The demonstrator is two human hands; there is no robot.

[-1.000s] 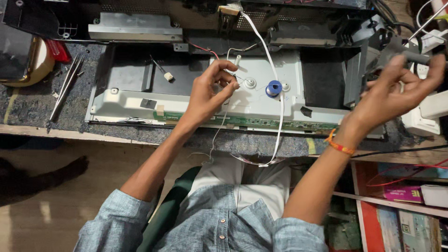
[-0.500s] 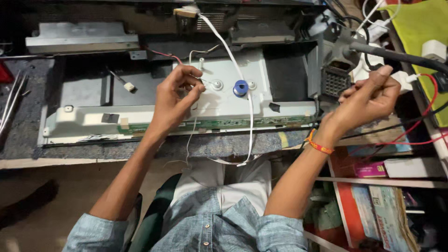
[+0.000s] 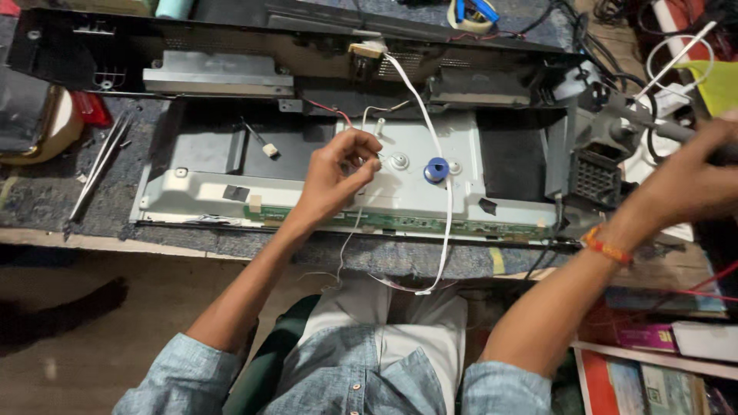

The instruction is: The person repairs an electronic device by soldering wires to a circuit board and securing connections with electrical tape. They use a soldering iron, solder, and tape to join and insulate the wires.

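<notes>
Left hand (image 3: 332,178) curled, fingertips pinching a thin white wire (image 3: 344,244) over the grey chassis plate (image 3: 400,201). Blue knob (image 3: 436,170) at its 3 o'clock, near. Right hand (image 3: 696,184) far right, blurred, closed around a dark tool handle (image 3: 676,132); grip unclear. Tweezers (image 3: 98,164) at 9 o'clock, well apart.

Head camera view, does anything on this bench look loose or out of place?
Yes. A white flat cable hangs loose off the opened panel, drooping past the bench edge to the lap. The left hand pinches a thin wire.
</notes>
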